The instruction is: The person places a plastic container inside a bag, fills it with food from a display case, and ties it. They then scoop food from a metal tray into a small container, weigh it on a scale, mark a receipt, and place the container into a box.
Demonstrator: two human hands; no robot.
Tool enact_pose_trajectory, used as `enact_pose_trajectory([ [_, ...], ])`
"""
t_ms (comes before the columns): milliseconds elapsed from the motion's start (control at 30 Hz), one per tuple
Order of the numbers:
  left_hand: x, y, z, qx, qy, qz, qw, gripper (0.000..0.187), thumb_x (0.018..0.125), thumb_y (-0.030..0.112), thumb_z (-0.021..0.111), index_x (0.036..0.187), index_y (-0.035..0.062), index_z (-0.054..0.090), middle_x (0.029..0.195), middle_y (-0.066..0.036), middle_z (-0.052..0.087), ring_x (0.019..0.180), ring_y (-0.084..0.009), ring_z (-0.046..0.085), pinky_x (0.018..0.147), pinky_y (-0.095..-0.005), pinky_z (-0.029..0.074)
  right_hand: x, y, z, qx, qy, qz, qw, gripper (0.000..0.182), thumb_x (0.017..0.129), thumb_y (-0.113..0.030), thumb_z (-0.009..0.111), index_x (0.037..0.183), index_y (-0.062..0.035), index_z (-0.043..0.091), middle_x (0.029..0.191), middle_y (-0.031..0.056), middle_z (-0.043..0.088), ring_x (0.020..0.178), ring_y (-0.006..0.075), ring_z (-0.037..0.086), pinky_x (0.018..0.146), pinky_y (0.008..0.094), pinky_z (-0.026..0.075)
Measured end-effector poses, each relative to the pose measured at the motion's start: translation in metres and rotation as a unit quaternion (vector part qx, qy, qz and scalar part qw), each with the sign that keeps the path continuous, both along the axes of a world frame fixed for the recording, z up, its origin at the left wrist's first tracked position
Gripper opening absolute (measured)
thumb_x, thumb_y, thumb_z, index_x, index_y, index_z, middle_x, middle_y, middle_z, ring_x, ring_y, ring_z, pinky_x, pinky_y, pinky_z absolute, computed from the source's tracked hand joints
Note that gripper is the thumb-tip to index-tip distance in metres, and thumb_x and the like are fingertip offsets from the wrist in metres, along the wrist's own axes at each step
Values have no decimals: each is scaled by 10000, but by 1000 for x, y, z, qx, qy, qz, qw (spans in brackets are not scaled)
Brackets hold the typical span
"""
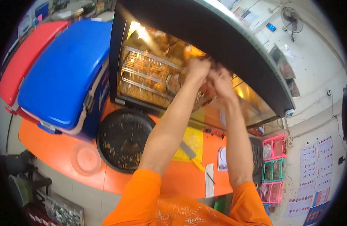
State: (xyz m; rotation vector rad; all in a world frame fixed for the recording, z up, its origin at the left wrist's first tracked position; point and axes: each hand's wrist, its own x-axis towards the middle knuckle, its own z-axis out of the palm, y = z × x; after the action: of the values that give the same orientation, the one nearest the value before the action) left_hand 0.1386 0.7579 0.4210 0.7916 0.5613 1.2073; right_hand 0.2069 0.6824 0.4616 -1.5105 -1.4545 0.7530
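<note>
Both my arms reach up to the front of a lit display cabinet (pixel 203 20) with a black frame. My left hand (pixel 198 69) is closed at its upper opening, fingers curled and partly hidden. Right beside it, my right hand (pixel 221 80) is bent inward and blurred by motion, its fingers closed too. A reddish-brown piece of roasted meat (pixel 208 91) hangs just below and between the hands; I cannot tell exactly what the fingers grip. Wire racks (pixel 149 62) with golden-brown food stand inside the cabinet, to the left of my hands.
On the orange table (pixel 49 133) lie a large black round tray (pixel 120 139) with crumbs, a pale plastic bowl (pixel 86 159), a yellow cutting board (pixel 192 137) and a knife (pixel 188 150) with a yellow handle. A blue cooler (pixel 64 71) and a red cooler (pixel 30 56) stand left; colored baskets (pixel 273 169) sit right.
</note>
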Motion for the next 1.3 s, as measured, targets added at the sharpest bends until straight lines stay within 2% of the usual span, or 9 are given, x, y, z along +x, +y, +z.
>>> enact_pose_trajectory([
  [200, -12, 3, -16, 12, -74, -58, 995, 189, 928, 29, 486, 1015, -109, 583, 652, -141, 588, 386, -171, 469, 335, -332, 358, -8, 4, -9, 29, 155, -43, 987, 253, 994, -228, 523, 946, 13, 583, 587, 79, 571, 364, 96, 451, 283, 236, 307],
  [467, 1, 3, -13, -30, -104, -9, 994, 126, 936, 33, 529, 995, -67, 580, 597, -92, 545, 403, -161, 462, 352, -328, 363, -8, 25, -25, 123, 101, -157, 975, 179, 981, -141, 553, 974, 29, 609, 513, 48, 534, 369, 108, 466, 312, 266, 319],
  [633, 14, 2, -4, -41, -114, 44, 992, 168, 900, -10, 501, 1026, -63, 599, 766, -99, 623, 538, -149, 557, 420, -306, 410, 4, 29, -56, 259, 104, -142, 950, 181, 975, -99, 545, 1040, 49, 625, 563, 49, 568, 419, 81, 491, 389, 244, 379],
  [733, 5, -10, 3, 4, -32, -19, 999, 219, 883, -36, 475, 1063, -63, 597, 890, -119, 639, 677, -161, 617, 543, -294, 509, 10, 20, -67, 325, 116, -132, 929, 182, 970, -76, 539, 1089, 33, 623, 681, 76, 632, 511, 91, 556, 474, 244, 440],
  [833, 5, -22, 11, -11, -31, -29, 999, 209, 885, -30, 498, 1067, -59, 595, 914, -110, 631, 739, -163, 633, 653, -282, 554, 21, 14, -66, 319, -13, -179, 930, 182, 982, -48, 516, 1121, 27, 605, 855, 62, 647, 638, 90, 595, 562, 220, 480],
  [900, 9, -31, 9, 1, -108, -15, 994, 171, 889, -12, 539, 1046, -50, 595, 895, -95, 625, 732, -153, 630, 663, -263, 558, 32, 14, -73, 437, -108, -223, 865, 192, 926, -14, 563, 1077, -37, 680, 866, 92, 680, 774, 149, 649, 664, 268, 514],
  [1000, 21, -44, 5, -19, -181, 48, 982, 125, 895, 17, 580, 1009, -34, 595, 870, -78, 616, 719, -141, 621, 662, -248, 552, 10, -15, -47, 401, -56, -232, 884, 213, 892, 14, 575, 1056, -37, 701, 910, 104, 684, 833, 174, 654, 699, 280, 513],
  [1133, 21, -55, 4, 14, -220, 74, 973, 100, 908, 32, 609, 981, -31, 580, 863, -68, 601, 751, -127, 612, 658, -240, 539, 5, -21, -42, 464, -98, -214, 854, 265, 828, 50, 598, 1048, -48, 708, 901, 126, 669, 784, 220, 653, 684, 296, 502],
  [1300, 21, -77, 19, -28, -156, 148, 976, 346, 922, 37, 594, 1228, -103, 514, 1001, -114, 600, 854, -190, 641, 727, -283, 563, 4, -34, -34, 466, -87, -191, 860, 279, 785, 76, 640, 1020, -52, 720, 835, 89, 577, 747, 190, 588, 648, 290, 479],
])
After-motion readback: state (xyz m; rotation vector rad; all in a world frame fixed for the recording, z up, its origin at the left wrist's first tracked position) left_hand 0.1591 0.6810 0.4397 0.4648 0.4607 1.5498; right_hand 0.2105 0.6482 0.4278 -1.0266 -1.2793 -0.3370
